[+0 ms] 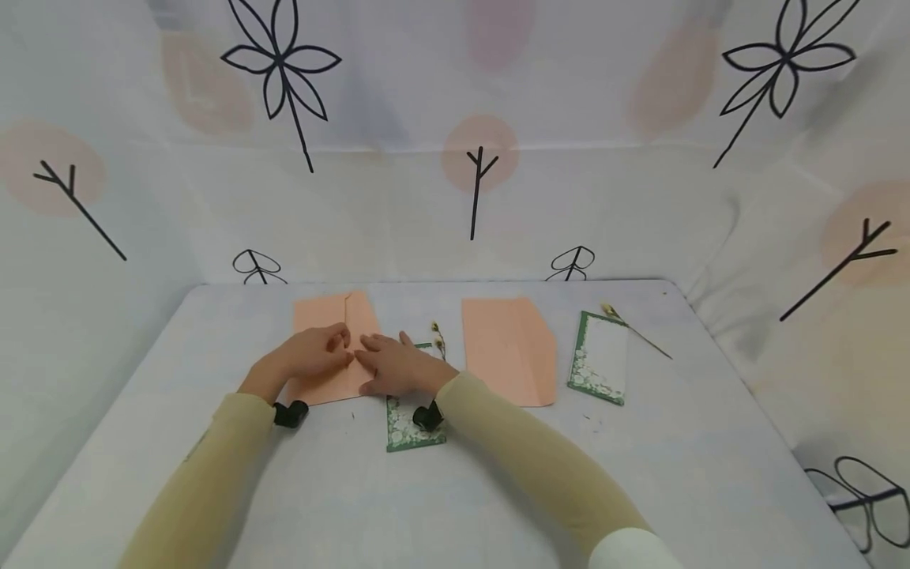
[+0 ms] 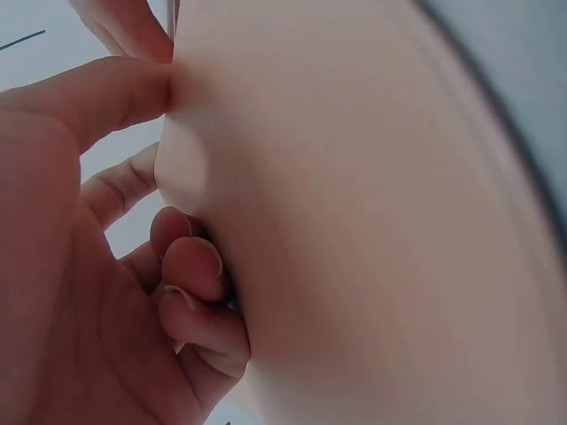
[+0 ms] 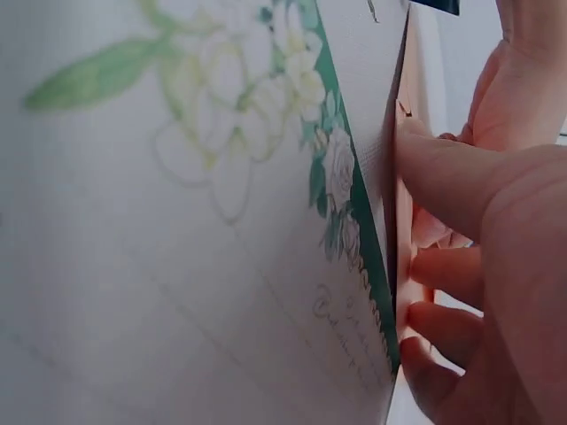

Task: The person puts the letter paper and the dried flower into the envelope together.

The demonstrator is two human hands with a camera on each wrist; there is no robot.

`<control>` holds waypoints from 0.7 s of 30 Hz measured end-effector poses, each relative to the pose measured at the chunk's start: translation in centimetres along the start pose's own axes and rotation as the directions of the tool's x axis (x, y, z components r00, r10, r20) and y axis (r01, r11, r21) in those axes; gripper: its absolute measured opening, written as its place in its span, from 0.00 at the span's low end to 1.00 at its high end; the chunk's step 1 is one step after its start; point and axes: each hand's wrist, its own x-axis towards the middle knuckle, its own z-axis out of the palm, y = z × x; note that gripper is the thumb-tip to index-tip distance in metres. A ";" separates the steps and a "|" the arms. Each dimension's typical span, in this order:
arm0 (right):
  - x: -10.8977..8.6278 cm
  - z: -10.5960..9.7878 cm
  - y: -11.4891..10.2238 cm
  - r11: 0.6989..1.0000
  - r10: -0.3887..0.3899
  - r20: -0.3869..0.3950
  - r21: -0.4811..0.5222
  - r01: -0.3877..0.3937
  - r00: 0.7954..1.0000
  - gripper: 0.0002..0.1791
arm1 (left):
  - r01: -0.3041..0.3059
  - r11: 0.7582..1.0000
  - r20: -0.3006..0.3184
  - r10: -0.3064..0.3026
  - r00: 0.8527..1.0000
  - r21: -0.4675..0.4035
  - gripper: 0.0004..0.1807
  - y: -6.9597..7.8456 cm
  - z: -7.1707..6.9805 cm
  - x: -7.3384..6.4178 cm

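Both hands are at a peach paper envelope [image 1: 323, 310] lying at the left of the table. My left hand [image 1: 313, 353] rests on its middle. In the left wrist view the left thumb [image 2: 133, 97] presses the paper while several fingers [image 2: 199, 288] bend against it. My right hand [image 1: 398, 367] lies over the envelope's right side with spread, fairly straight fingers, its thumb away from me. In the right wrist view its fingertips touch the peach paper. Beneath the right wrist is a green-bordered floral card [image 1: 407, 435], partly hidden by the hand and wrist.
A second peach envelope [image 1: 498, 352] lies right of the hands, its pointed flap to the right. Farther right sits another floral card [image 1: 597, 359], with a dried flower stem [image 1: 643, 338] across its corner. A small dried sprig [image 1: 438, 340] is behind the right hand.
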 end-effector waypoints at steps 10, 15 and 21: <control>-0.9 -0.2 1.3 0.976 -0.041 -0.134 0.206 0.068 0.990 0.30 | 0.005 1.000 0.017 -0.005 1.000 0.020 0.13 -0.2 0.4 0.2; -1.4 0.0 2.1 0.935 -0.014 -0.238 0.341 0.097 0.971 0.25 | 0.004 1.000 0.007 -0.005 1.000 0.012 0.13 0.0 0.3 0.0; -1.9 -0.1 2.8 0.894 0.032 -0.320 0.433 0.116 0.947 0.22 | 0.014 1.000 0.001 -0.014 1.000 0.017 0.14 0.1 0.1 -0.1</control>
